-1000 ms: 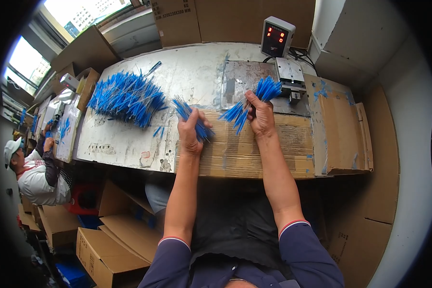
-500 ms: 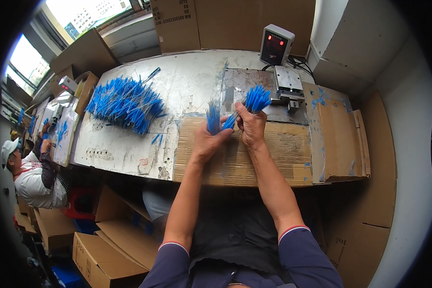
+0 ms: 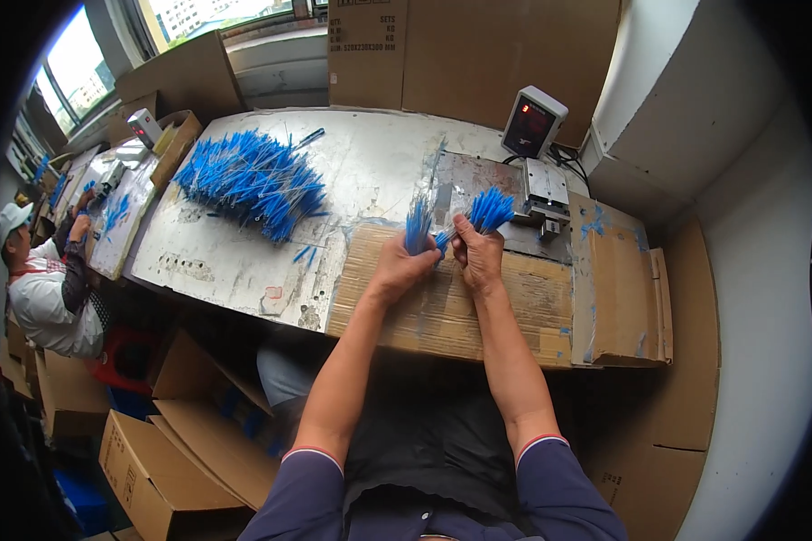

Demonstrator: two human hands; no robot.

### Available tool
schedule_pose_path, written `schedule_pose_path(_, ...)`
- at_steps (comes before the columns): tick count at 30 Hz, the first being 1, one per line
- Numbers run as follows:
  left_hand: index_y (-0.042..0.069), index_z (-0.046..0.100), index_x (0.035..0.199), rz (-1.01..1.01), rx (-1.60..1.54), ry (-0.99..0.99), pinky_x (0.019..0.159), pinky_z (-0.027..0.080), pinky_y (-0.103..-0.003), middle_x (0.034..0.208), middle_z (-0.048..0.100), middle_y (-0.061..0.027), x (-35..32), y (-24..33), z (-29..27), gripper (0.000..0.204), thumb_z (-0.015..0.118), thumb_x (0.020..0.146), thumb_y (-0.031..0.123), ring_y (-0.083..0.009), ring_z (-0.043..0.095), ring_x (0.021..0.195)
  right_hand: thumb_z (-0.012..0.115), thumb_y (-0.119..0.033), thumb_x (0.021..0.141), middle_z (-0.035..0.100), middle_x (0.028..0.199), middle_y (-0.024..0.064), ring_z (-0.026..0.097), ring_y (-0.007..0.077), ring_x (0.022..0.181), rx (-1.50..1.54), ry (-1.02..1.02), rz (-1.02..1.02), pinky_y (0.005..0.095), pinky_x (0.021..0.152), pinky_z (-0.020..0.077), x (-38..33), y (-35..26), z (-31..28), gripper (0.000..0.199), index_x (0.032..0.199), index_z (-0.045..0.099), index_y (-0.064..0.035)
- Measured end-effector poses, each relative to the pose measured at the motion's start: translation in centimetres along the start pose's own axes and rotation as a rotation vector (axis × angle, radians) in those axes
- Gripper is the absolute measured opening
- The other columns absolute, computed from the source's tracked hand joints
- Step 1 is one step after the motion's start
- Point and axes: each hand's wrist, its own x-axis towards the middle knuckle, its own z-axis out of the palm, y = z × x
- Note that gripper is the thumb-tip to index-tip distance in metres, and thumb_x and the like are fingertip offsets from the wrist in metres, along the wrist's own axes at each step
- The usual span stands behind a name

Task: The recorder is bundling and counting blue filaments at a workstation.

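My left hand (image 3: 401, 269) is closed round a bundle of thin blue and pale wire-like sticks (image 3: 417, 225), their ends fanning up above the thumb. Close beside it, my right hand (image 3: 480, 252) grips a second bundle of thin sticks (image 3: 491, 209) with bright blue ends pointing up and to the right. Between the hands the bundles' lower ends nearly meet; the fingers partly hide them. Both hands are above a corrugated cardboard sheet (image 3: 451, 311) at the table's front. A big heap of the same blue-ended sticks (image 3: 248, 185) lies to the left.
Behind my right hand stands a small metal fixture (image 3: 545, 185) beside a display box (image 3: 534, 123) with red digits. Cardboard (image 3: 618, 298) covers the table's right end. A pen-like tool (image 3: 310, 137) lies behind the heap. Another person (image 3: 50, 288) works far left; open cartons (image 3: 176, 469) stand below.
The whole view has turned slightly. My hands stay close together, each still holding its bundle; the right-hand bundle's sticks now sit lower and more upright against the fingers.
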Motion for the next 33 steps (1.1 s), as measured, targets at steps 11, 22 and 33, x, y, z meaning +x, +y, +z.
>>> schedule_pose_path(11,0.005,0.065,0.096,-0.010,-0.053,-0.037,0.051,0.042,-0.024,0.070,0.060,0.0005,0.0,1.0,-1.1,0.014,0.076,0.088,0.008,-0.0074,0.054,0.056,0.072,-0.008,0.096,0.070,0.075,0.0042,0.053,0.0061,0.049,-0.324,0.077,-0.211,0.0213,0.042,0.0370,-2.6,-2.7,-2.5,0.009,0.101,0.073,-0.0007)
schedule_pose_path(22,0.006,0.066,0.098,-0.056,-0.119,-0.249,0.050,0.043,-0.024,0.069,0.061,0.0007,0.5,-0.4,-3.0,0.015,0.076,0.088,0.013,-0.0081,0.057,0.056,0.063,0.001,0.086,0.070,0.129,0.0135,0.058,0.0313,0.133,-1.531,-0.676,-1.261,0.0512,0.124,0.0314,-1.7,-6.5,0.3,0.038,0.123,0.069,-0.0016)
schedule_pose_path(33,0.000,0.069,0.099,-0.065,-0.368,-0.032,0.047,0.045,-0.025,0.077,0.070,-0.0098,0.4,2.0,-2.8,0.024,0.077,0.088,0.020,-0.0121,0.061,0.056,0.061,0.010,0.084,0.069,0.090,0.0098,0.070,0.0297,0.086,-1.365,-0.510,-0.847,0.0409,0.077,0.0551,-1.1,-4.3,-3.6,0.027,0.107,0.067,-0.0015)
